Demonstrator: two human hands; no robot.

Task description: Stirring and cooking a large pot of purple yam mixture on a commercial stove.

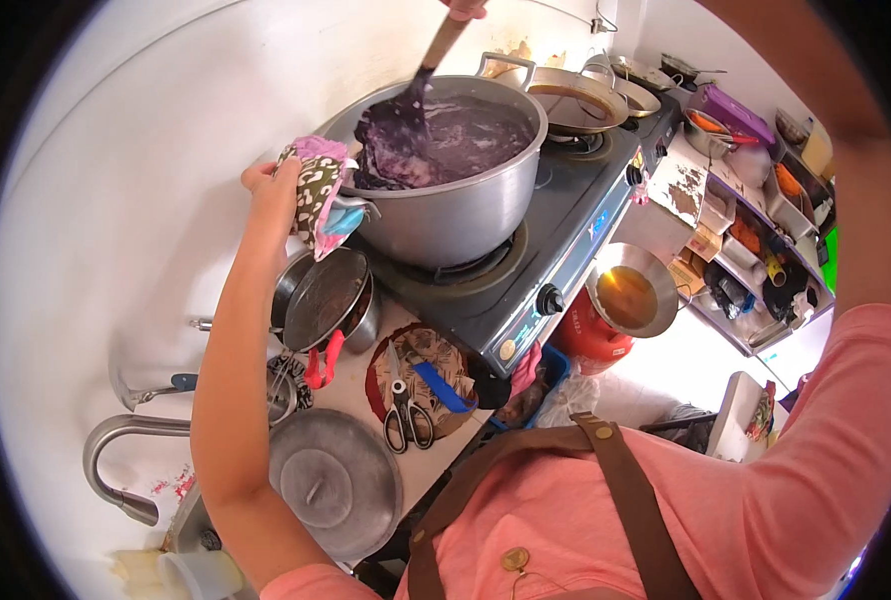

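A large aluminium pot [453, 225] sits on the near burner of a black gas stove [558, 225]. Thick purple food [483, 139] fills part of it. My left hand [280, 184] grips a folded patterned cloth [316, 187] against the pot's near-left handle. At the top edge of the view my right hand [466, 9], mostly cut off, holds the wooden shaft of a stirring paddle [443, 41]. The paddle's blade is coated in purple and dips into the food, tilted; its lower end is hidden there.
Beyond the pot stands a wide pan of brown liquid [573, 105]. Scissors [408, 420] and a blue-handled knife [442, 386] lie beside a round lid [333, 480]. A strainer [325, 300] rests on a pot by the wall. A pan of oil [629, 296] sits over a red gas cylinder [592, 341].
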